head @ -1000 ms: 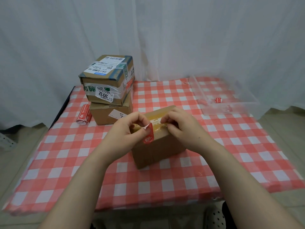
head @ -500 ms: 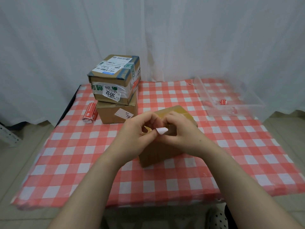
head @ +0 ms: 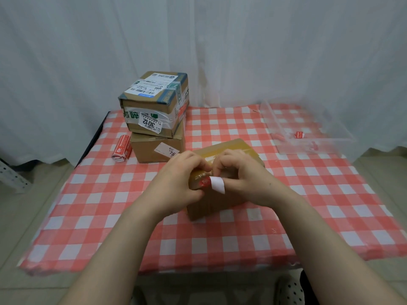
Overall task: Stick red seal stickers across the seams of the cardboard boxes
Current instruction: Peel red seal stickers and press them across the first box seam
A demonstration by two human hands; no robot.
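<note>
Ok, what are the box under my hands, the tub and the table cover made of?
Box: brown cardboard, matte, with shiny tape across its top. Tub: clear hard plastic; the checks show through its walls. Table cover: likely thin plastic sheet, judging by its slight sheen.

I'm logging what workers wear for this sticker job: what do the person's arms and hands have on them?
Nothing that shows. The left hand and right hand are bare: no gloves, rings or tape. The left forearm and right forearm are bare too, down to the frame's lower edge, with no sleeve, watch or bracelet in view.
</note>
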